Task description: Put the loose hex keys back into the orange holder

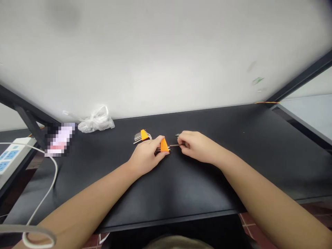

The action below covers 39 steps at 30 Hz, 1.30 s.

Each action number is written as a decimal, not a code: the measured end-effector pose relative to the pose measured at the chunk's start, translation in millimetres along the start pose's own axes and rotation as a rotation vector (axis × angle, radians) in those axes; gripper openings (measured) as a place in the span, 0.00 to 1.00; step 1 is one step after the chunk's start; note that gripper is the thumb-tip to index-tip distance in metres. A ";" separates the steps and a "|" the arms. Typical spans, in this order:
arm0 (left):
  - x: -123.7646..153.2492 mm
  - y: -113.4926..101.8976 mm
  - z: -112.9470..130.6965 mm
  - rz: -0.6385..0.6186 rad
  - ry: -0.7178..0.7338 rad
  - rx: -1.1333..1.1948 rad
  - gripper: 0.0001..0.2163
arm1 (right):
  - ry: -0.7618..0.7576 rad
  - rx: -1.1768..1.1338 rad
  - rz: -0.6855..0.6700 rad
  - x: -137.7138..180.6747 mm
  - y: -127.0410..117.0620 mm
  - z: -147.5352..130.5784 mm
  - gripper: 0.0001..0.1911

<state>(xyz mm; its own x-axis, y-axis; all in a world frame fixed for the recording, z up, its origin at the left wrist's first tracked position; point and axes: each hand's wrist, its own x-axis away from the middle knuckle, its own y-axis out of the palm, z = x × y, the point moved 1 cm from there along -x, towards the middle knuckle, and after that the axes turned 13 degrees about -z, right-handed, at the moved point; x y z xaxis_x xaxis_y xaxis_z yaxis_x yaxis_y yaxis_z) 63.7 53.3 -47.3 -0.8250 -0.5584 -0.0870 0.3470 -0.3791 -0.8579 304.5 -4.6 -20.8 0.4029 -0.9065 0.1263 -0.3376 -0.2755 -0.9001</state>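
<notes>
My left hand point(146, 155) is closed round an orange hex-key holder point(164, 145) on the black table point(233, 155). My right hand point(197, 146) pinches a thin metal hex key point(174, 146) that sticks out of that holder's right side. A second orange holder with several metal keys point(142, 135) lies just behind my left hand. A few loose key tips point(177, 135) show behind my right hand.
A crumpled clear plastic bag point(95, 121) lies at the back left against the white wall. A white power strip point(11, 155) and its white cable point(49, 186) sit at the left edge. A dark frame bar point(301, 79) runs along the right.
</notes>
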 end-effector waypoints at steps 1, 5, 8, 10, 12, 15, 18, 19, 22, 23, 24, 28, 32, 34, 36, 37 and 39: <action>0.0 0.0 0.2 0.003 0.002 0.002 0.23 | -0.036 -0.020 0.009 -0.1 -0.4 -1.1 0.06; 0.3 0.2 0.7 0.003 -0.001 0.004 0.23 | -0.111 -0.035 0.060 0.3 -0.3 -1.3 0.06; 0.4 0.5 0.8 0.006 -0.004 0.002 0.23 | -0.149 -0.008 0.075 2.1 0.4 -0.4 0.06; 0.4 0.7 1.0 0.013 0.006 0.001 0.23 | -0.165 0.026 0.077 3.9 0.5 -1.1 0.08; 0.2 0.8 0.9 0.023 0.018 0.000 0.22 | -0.177 0.057 0.086 5.7 0.5 -3.0 0.09; 0.2 0.1 -0.1 0.039 0.022 0.005 0.22 | -0.192 0.087 0.125 7.2 0.6 -6.7 0.10; 0.5 -1.2 -1.6 0.024 0.005 -0.001 0.21 | -0.201 0.101 0.162 7.3 1.0 -9.7 0.10; 0.5 -1.5 -1.7 0.015 -0.001 -0.005 0.21 | -0.200 0.103 0.166 7.3 1.2 -10.8 0.11; -0.1 -1.7 0.6 -0.014 -0.001 -0.012 0.20 | -0.191 0.103 0.147 7.2 2.7 -15.7 0.12; -0.6 -1.4 2.2 -0.021 0.011 -0.015 0.20 | -0.192 0.094 0.133 6.9 3.4 -18.2 0.12; -1.1 -1.2 4.0 -0.026 0.025 -0.021 0.19 | -0.200 0.073 0.119 6.4 4.2 -20.8 0.12; -2.3 -1.2 9.1 -0.040 0.061 -0.047 0.18 | -0.272 -0.148 0.086 1.9 6.4 -28.7 0.10; -0.2 -4.0 8.9 0.007 0.083 -0.038 0.20 | -0.230 -0.481 0.080 -3.2 5.5 -22.5 0.07; 1.5 -5.0 8.2 0.028 0.105 -0.026 0.21 | -0.183 -0.698 0.035 -4.9 5.5 -16.3 0.04; 2.9 -5.2 7.7 0.039 0.131 -0.013 0.22 | -0.138 -0.892 -0.046 -6.3 6.8 -11.6 0.04; 3.5 -5.0 7.4 0.042 0.144 -0.008 0.22 | -0.124 -0.960 -0.086 -7.1 7.7 -10.2 0.06; 4.2 -4.5 6.9 0.047 0.167 -0.002 0.23 | -0.115 -1.026 -0.138 -8.6 9.8 -9.4 0.09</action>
<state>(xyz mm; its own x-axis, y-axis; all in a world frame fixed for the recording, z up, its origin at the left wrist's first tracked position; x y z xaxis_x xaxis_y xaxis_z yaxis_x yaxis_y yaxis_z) 61.8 47.6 -40.3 -0.8706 -0.4452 -0.2093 0.3859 -0.3540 -0.8519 289.7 -2.5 -26.7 0.5532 -0.8255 0.1120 -0.8220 -0.5627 -0.0874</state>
